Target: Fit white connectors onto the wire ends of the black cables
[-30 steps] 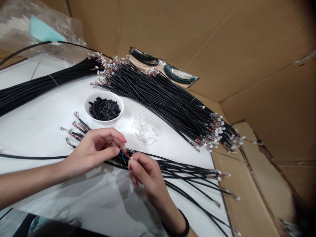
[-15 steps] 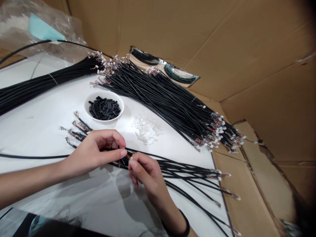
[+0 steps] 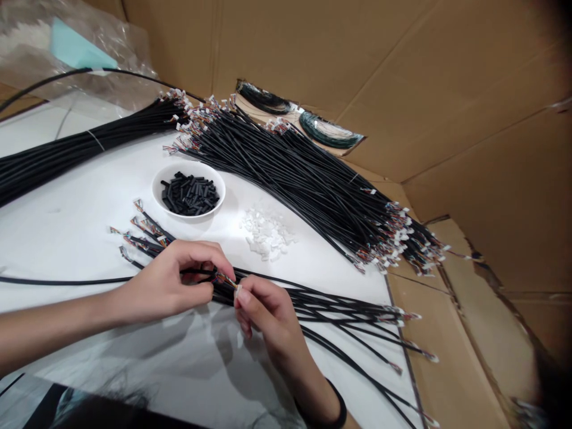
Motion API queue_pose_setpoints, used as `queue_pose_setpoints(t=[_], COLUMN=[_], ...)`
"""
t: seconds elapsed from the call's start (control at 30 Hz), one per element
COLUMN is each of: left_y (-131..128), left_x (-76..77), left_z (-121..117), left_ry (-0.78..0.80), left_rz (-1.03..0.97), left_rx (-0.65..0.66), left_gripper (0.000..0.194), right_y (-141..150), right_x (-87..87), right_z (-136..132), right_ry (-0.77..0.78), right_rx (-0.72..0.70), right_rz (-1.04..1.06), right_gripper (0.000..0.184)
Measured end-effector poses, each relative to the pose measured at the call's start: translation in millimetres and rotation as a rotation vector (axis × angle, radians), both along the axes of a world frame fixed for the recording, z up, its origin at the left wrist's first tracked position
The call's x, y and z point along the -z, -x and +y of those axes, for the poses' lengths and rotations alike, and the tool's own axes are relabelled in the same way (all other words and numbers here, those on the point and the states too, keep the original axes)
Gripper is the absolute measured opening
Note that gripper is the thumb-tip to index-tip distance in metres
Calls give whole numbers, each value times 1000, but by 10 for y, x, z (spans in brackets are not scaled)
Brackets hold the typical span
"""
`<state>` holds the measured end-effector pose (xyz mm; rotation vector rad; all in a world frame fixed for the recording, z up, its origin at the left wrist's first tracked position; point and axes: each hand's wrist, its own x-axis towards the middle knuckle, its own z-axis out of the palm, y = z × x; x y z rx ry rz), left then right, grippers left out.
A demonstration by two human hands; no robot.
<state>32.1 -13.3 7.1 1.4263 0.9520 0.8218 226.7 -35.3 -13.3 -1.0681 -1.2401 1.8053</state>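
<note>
My right hand (image 3: 270,319) pinches a small white connector (image 3: 238,291) between thumb and forefinger. Thin coloured wires (image 3: 227,280) run from it toward my left hand (image 3: 181,283). The left fingers curl round the end of a black cable (image 3: 80,280), which trails off to the left; thumb and forefinger are parted there, and the grip behind them is partly hidden. Beneath both hands lies a loose group of black cables (image 3: 339,307) with wired ends on either side. Behind the hands are a white bowl (image 3: 156,199) of short black tubes (image 3: 191,193) and a pile of small white pieces (image 3: 268,233).
A large heap of black cables (image 3: 290,179) with white connectors slants across the back of the white table (image 3: 67,238). At the left, a tied cable bundle (image 3: 58,152) lies near a clear plastic bag (image 3: 129,53). Cardboard walls (image 3: 313,47) enclose the back and right.
My left thumb has drawn back from the wires, and its forefinger now reaches over them, showing more wire. My right hand still pinches the connector. The view has shifted slightly.
</note>
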Motion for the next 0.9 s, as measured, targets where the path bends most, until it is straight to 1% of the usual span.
queue_pose_setpoints(t=[0.13,0.23,0.37,0.43,0.53,0.6,0.73,0.9], left_y=[9,13,14,14,17,19,20,19], left_x=[2,0,-1,-7,-23,-30,-22,0], left_z=[16,24,15,6,1,9,34,37], left_ry=[-75,-129,-142,-154,-174,-182,-197,-168], left_rz=[18,8,9,25,49,51,37,15], left_rx=[21,48,72,79,90,104,134,100], left_gripper=[25,28,30,25,11,5,5,5], right_y=[-15,-26,-30,-30,-29,-30,-33,-25], right_x=[-1,-12,-33,-39,-45,-49,-52,-42], right_z=[-3,-1,1,2,5,6,5,2], right_ry=[5,6,2,6,22,28,32,55], right_rx=[-4,-6,-10,-9,-4,-4,-5,1], right_rz=[11,6,-2,-5,2,12,27,55], right_gripper=[36,36,37,38,39,38,36,35])
